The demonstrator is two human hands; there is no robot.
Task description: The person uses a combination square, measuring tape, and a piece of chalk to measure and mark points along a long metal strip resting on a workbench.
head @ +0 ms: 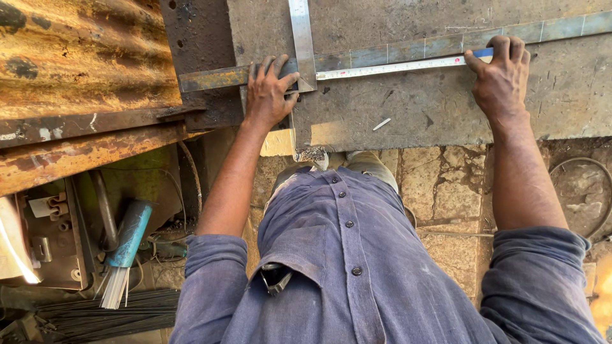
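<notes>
My left hand (268, 92) presses flat on the corner of a steel square (302, 38) and the end of a long flat metal bar (421, 50) lying across a grey workbench top (408, 108). A white measuring tape (395, 65) stretches along the bar's near edge. My right hand (500, 76) pinches the tape's blue part against the bar at the right. A small white chalk stick (381, 124) lies on the bench between my hands.
Rusty corrugated sheet (76, 51) and a rusty angle bar (83, 153) sit at the left. Below them are a blue tube of welding rods (127, 242), a bundle of dark rods (95, 312) and a box. Stone paving (446, 191) and a cable (593, 191) lie under the bench.
</notes>
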